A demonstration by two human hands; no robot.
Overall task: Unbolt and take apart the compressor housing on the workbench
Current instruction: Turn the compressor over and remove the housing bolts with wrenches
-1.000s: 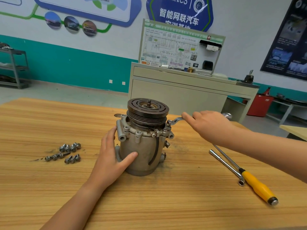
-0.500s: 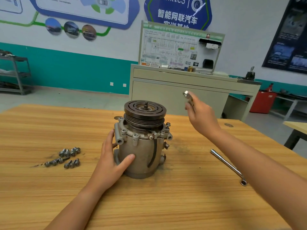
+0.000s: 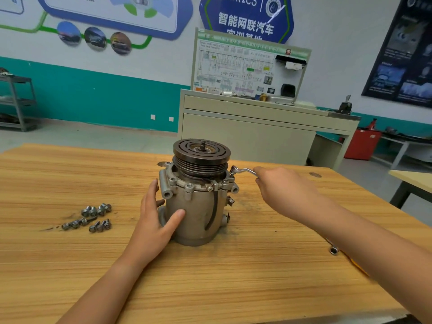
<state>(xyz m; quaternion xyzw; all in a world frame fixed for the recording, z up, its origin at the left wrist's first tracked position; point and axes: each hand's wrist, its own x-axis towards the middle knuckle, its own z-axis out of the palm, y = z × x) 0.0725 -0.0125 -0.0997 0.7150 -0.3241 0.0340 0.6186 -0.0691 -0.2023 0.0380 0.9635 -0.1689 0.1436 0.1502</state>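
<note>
A grey metal compressor housing stands upright on the wooden workbench, with a dark grooved pulley on top. My left hand rests on its left side, fingers straight and thumb pressed on the front. My right hand grips the handle of a silver wrench. The wrench's ring end sits on a bolt at the housing's upper right flange. Several bolts still stand in the flange rim.
Several loose bolts lie on the bench to the left. A socket wrench and a yellow-handled tool peek out under my right forearm. A beige cabinet with a wiring panel stands behind the bench.
My right hand, which had lifted the wrench up into the air, has come back down and set its ring end on the flange bolt. The left hand stayed on the housing.
</note>
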